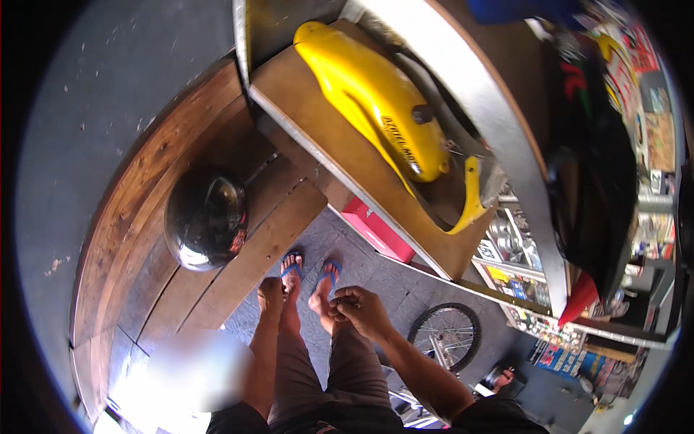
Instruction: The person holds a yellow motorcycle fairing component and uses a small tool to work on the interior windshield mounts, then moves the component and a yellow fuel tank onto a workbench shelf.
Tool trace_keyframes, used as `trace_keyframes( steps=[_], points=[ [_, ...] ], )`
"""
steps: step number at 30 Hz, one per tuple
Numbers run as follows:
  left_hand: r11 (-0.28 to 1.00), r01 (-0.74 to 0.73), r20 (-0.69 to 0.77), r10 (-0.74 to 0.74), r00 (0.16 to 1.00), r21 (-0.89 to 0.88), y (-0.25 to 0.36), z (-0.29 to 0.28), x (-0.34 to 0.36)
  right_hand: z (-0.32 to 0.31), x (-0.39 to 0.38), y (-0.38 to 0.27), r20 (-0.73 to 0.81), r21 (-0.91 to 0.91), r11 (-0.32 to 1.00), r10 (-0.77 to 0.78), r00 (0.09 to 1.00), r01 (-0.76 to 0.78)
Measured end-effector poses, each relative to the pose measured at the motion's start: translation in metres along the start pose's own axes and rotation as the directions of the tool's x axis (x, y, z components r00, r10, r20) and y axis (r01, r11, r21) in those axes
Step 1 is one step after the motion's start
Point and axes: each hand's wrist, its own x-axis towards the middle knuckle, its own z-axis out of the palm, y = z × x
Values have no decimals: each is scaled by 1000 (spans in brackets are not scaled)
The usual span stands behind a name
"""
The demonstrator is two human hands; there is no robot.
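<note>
Over my legs, both my hands hang in the air, apart from each other. My left hand (pixel 272 296) is closed with its fingers curled in; what it holds, if anything, is hidden. The fingers of my right hand (pixel 363 312) are bent and pressed together near the thumb, and I cannot make out anything in them. Nearest to my left hand is a wooden bench (pixel 289 224) with a glossy black helmet (pixel 204 213) on it. Ahead, a yellow motorcycle body panel (pixel 369 108) lies on a brown shelf (pixel 452 257).
Below the shelf sits a red box (pixel 379 231). A spoked wheel (pixel 473 340) of a bike is on the right, by a glass display case (pixel 531 249) of parts. My feet in blue flip-flops (pixel 334 267) stand on the grey tiled floor (pixel 318 239).
</note>
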Motion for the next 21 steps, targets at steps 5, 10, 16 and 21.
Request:
trace_keyframes(
  steps=[5,10,16,21],
  points=[
    [990,30,235,-62,970,137,-5,-11,-20,-21,-35,69,-129,119,990,-54,990,70],
    [986,10,212,-46,976,168,-36,-30,-31,-45,-79,141,-261,188,976,-59,964,110],
    [867,-176,435,-51,899,465,-98,-57,-68,-42,-178,337,-655,381,900,102,749,210],
    [825,-13,414,-270,869,565,-91,-56,-155,36,-268,475,-649,701,683,494,578,205]
  ],
)
